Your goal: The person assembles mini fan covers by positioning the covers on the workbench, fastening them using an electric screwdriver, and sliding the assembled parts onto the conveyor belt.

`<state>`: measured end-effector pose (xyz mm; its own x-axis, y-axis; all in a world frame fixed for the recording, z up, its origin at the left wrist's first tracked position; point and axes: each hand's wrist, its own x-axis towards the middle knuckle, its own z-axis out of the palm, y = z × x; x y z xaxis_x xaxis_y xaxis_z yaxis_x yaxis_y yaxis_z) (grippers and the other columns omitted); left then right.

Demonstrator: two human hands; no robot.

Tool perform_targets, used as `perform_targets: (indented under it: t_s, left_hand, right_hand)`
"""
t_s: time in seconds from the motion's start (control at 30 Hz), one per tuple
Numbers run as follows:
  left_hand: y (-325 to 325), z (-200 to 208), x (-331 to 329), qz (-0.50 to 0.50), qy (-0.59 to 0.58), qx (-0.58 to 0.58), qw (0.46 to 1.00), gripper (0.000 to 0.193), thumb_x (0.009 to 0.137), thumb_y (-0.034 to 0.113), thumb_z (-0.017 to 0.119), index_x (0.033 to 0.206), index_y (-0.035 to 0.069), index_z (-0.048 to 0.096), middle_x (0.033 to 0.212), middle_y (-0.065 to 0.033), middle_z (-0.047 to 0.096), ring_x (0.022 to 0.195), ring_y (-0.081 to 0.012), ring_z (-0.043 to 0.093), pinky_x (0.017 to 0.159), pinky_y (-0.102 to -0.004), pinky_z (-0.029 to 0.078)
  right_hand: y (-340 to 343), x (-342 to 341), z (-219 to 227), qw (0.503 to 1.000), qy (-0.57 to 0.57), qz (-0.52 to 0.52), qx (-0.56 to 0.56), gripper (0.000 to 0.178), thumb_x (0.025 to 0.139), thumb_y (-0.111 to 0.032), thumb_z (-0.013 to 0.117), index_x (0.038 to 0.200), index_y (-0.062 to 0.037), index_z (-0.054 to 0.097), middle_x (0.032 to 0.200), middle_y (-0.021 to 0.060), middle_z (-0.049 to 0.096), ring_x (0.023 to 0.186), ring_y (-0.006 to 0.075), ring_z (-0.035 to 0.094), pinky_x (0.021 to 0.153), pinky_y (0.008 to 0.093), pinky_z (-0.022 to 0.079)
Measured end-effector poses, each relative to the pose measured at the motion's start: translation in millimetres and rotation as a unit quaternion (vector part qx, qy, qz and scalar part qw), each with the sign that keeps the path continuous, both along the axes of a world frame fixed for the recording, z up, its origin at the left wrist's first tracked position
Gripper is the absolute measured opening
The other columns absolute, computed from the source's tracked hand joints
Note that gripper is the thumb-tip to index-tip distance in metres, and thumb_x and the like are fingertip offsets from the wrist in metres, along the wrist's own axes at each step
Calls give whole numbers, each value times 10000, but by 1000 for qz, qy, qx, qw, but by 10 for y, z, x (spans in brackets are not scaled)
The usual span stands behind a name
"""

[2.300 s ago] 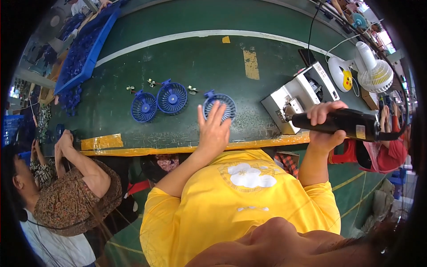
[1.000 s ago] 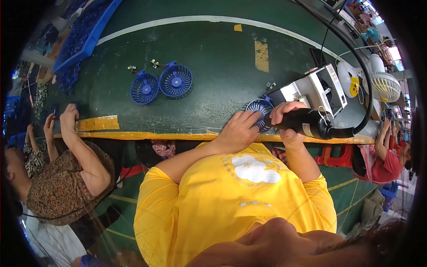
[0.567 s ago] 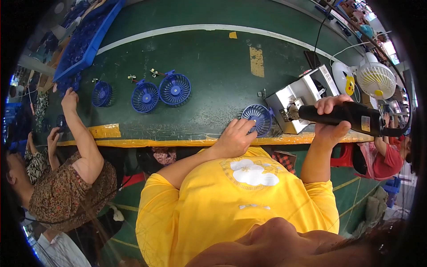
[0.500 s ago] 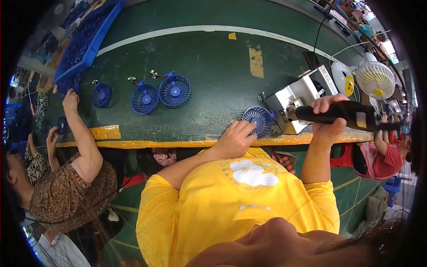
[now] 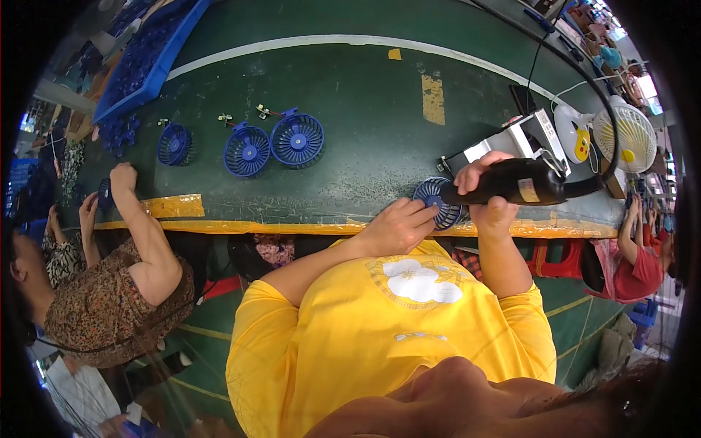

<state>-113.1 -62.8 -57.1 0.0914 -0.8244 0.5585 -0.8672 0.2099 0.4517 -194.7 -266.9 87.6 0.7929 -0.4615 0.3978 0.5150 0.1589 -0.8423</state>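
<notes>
Item at hand: a blue slatted fan housing (image 5: 447, 213), round, on the green bench (image 5: 350, 131) near its taped front edge. The left hand (image 5: 399, 226) is the nearer, fingers bent against the housing's near-left rim; whether they pinch it or merely steady it cannot be told. The right hand (image 5: 496, 216) is wrapped around a black power screwdriver (image 5: 522, 182), whose long axis runs roughly sideways, nose leftward over the housing. The housing thus lies left of the right-hand grip, between both hands (contact of nose with hub: not determinable, the tool covers it). A cable bends away from the tool's rear. Just behind stands a white metal machine (image 5: 546, 130); beyond it, a white desk fan (image 5: 626, 139). Well left, three similar housings (image 5: 250, 151) rest with small connectors; farther out, a blue tray (image 5: 155, 82) holds blue parts.
</notes>
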Motion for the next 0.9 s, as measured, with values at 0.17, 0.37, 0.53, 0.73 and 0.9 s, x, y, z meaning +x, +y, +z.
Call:
perform_targets:
  t_s: [0.17, 0.37, 0.53, 0.73, 0.9]
  left_hand:
    - [57, -35, 25, 11, -2, 10, 1000, 272, 883, 90, 782, 1143, 14, 807, 1450, -185, 756, 1235, -338, 729, 997, -467, 599]
    - [49, -25, 73, 12, -10, 22, 1000, 275, 895, 90, 767, 1156, 13, 804, 1453, -201, 760, 1224, -339, 744, 997, -464, 615]
    - [27, 53, 220, 21, -31, 31, 999, 277, 905, 90, 755, 1167, 12, 802, 1456, -214, 763, 1215, -340, 757, 996, -461, 629]
    - [-133, 567, 836, 261, -45, 21, 964, 551, 953, -17, 706, 1498, -50, 633, 1720, -392, 496, 1544, -566, 558, 1293, -553, 507]
    - [185, 596, 1208, 283, -63, 43, 956, 534, 956, 8, 729, 1481, -26, 635, 1745, -390, 447, 1638, -581, 456, 1363, -651, 387]
  right_hand:
    - [44, 80, -115, 999, 30, 27, -2, 797, 848, -408, 1089, 1362, 16, 652, 950, 106, 744, 869, 211, 725, 816, 359, 611]
    - [19, 104, -249, 997, 43, 61, -10, 813, 830, -385, 1101, 1366, 25, 648, 963, 97, 738, 890, 207, 722, 814, 352, 606]
    - [-122, -36, -131, 999, 40, 12, 10, 856, 903, -522, 1028, 1437, 9, 621, 953, 89, 721, 874, 232, 723, 832, 405, 603]
    - [-312, -265, 255, 999, -34, -38, -7, 871, 905, -550, 1020, 1441, -4, 603, 950, 92, 709, 859, 233, 709, 831, 409, 600]
    - [-365, -436, 410, 995, -43, -77, -54, 904, 876, -553, 1044, 1438, 1, 603, 934, 97, 703, 814, 228, 700, 789, 397, 599]
